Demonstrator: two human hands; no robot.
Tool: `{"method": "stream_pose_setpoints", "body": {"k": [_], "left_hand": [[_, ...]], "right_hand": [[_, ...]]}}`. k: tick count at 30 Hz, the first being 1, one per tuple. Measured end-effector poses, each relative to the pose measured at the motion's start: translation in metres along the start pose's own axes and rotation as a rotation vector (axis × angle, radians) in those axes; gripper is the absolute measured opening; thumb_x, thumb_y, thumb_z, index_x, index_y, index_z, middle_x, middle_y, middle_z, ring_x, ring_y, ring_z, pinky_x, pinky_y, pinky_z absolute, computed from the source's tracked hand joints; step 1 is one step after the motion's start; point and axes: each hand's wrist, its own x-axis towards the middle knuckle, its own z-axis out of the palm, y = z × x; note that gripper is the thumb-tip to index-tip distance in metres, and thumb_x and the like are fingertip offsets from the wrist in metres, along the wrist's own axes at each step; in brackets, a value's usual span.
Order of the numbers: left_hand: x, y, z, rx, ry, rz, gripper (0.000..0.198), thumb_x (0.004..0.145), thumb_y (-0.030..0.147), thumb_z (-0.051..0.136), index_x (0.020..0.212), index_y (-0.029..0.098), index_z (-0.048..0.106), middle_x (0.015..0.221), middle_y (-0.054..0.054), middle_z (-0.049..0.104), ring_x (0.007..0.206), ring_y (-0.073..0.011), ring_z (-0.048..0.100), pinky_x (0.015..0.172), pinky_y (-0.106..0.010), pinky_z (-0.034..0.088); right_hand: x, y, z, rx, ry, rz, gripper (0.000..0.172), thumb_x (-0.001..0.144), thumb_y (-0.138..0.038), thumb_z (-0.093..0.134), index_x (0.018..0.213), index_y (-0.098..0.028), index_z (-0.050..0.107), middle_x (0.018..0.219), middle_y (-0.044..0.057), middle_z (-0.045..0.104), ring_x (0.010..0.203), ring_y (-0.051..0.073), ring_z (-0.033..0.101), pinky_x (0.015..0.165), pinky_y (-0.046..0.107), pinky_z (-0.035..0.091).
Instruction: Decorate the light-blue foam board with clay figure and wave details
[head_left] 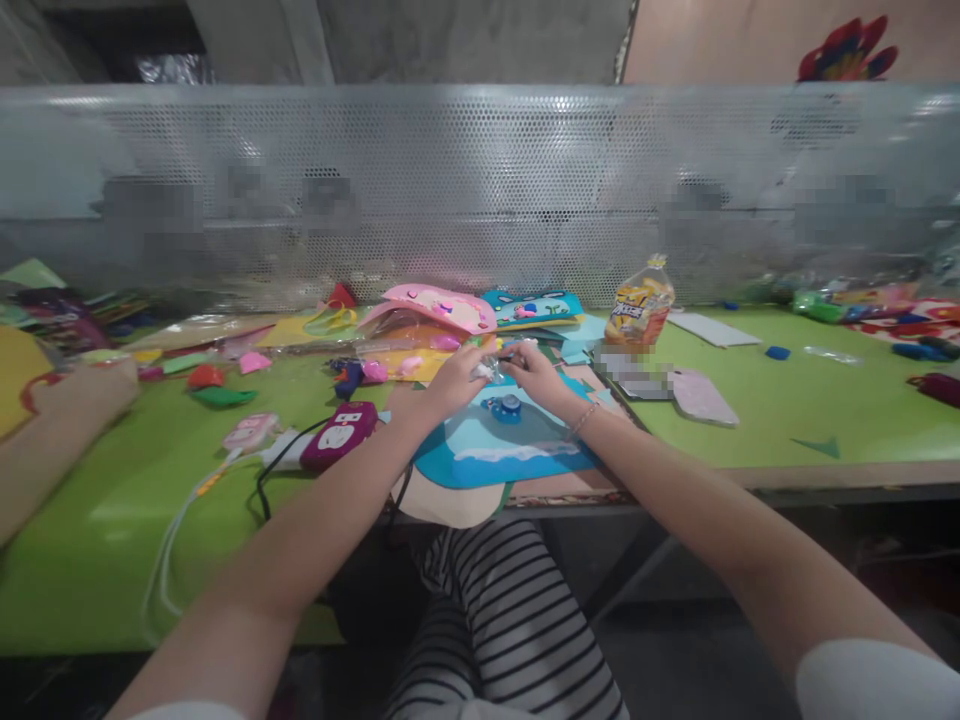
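Clear plastic (pixel 493 371) between both hands' fingers (pixel 523 362)

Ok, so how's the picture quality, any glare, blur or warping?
Head view: glare on the metal screen and green table; also there, the arms look stretched toward the lower corners, soft blur hides fine detail at the left hand and right hand, and blocky patches cover parts of the screen.

A: Any print showing?

B: Yellow bag (pixel 639 305): letter-like marks are spreading across its front, blurring too much for reading.

A: Flat grey item (pixel 637 376) just in front of it?

B: Pixelation is masking its face. No legible word, brand or number is standing out anywhere.
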Motion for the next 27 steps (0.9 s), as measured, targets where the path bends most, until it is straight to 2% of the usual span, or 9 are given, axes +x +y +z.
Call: {"method": "stream_pose_setpoints", "body": {"k": [3,8,11,14,18,22,25,27], "left_hand": [[0.0,0.003,-0.002,-0.03,0.034,0.013,0.043,0.078,0.016,0.059,0.121,0.016,0.054,0.112,-0.008,0.058,0.108,-0.0198,0.054,0.095,-0.03,0.041],[-0.002,0.004,-0.004,-0.036,0.028,0.045,0.037,0.08,0.021,0.06,0.117,0.016,0.056,0.11,-0.009,0.061,0.106,-0.0204,0.056,0.093,-0.031,0.042],[-0.002,-0.001,0.0,-0.032,-0.016,0.115,0.04,0.08,0.028,0.063,0.117,0.015,0.056,0.111,-0.011,0.062,0.106,-0.0224,0.056,0.092,-0.033,0.042],[-0.002,-0.008,0.006,-0.024,-0.053,0.213,0.039,0.079,0.035,0.063,0.111,0.013,0.058,0.106,-0.013,0.064,0.101,-0.0241,0.058,0.088,-0.034,0.043],[-0.003,-0.013,0.01,0.037,-0.074,0.269,0.031,0.081,0.038,0.059,0.098,0.012,0.062,0.092,-0.012,0.065,0.089,-0.023,0.06,0.078,-0.03,0.044],[-0.004,-0.009,0.008,0.049,-0.059,0.211,0.028,0.08,0.037,0.059,0.092,0.012,0.064,0.088,-0.011,0.066,0.086,-0.0228,0.061,0.075,-0.029,0.044],[-0.004,0.0,0.004,-0.021,0.029,0.103,0.034,0.076,0.037,0.065,0.1,0.013,0.065,0.095,-0.01,0.067,0.09,-0.0222,0.062,0.078,-0.028,0.045],[-0.003,0.007,0.002,-0.077,0.106,0.007,0.046,0.07,0.036,0.072,0.108,0.014,0.063,0.1,-0.01,0.067,0.093,-0.0221,0.062,0.081,-0.028,0.045]], "right_hand": [[-0.002,-0.003,-0.003,-0.01,-0.051,0.037,0.016,0.077,-0.032,0.052,0.08,-0.019,0.059,0.058,-0.004,0.041,0.054,0.012,0.04,0.054,0.025,0.033],[-0.003,-0.006,-0.006,0.038,-0.213,0.091,0.027,0.078,-0.04,0.05,0.087,-0.017,0.062,0.065,-0.001,0.052,0.054,0.012,0.042,0.052,0.026,0.035],[-0.003,-0.006,-0.006,-0.038,-0.236,0.011,0.024,0.079,-0.039,0.052,0.079,-0.017,0.06,0.061,-0.001,0.048,0.056,0.012,0.041,0.052,0.024,0.034],[-0.005,-0.009,-0.003,-0.22,-0.227,-0.093,0.019,0.079,-0.033,0.055,0.07,-0.017,0.055,0.058,-0.003,0.043,0.056,0.011,0.038,0.053,0.024,0.03],[-0.01,-0.017,0.004,-0.41,-0.257,-0.184,0.011,0.079,-0.024,0.057,0.071,-0.017,0.053,0.064,-0.001,0.048,0.06,0.012,0.042,0.057,0.024,0.031],[-0.011,-0.024,0.008,-0.428,-0.252,-0.251,0.015,0.081,-0.019,0.052,0.066,-0.019,0.048,0.07,0.003,0.053,0.068,0.014,0.048,0.063,0.026,0.034],[-0.008,-0.022,0.006,-0.329,-0.18,-0.21,0.021,0.078,-0.017,0.051,0.06,-0.02,0.042,0.063,0.0,0.048,0.062,0.013,0.045,0.059,0.025,0.033],[-0.005,-0.018,0.002,-0.222,-0.107,-0.157,0.024,0.079,-0.021,0.05,0.057,-0.02,0.039,0.057,-0.003,0.043,0.057,0.012,0.042,0.055,0.025,0.031]]}}
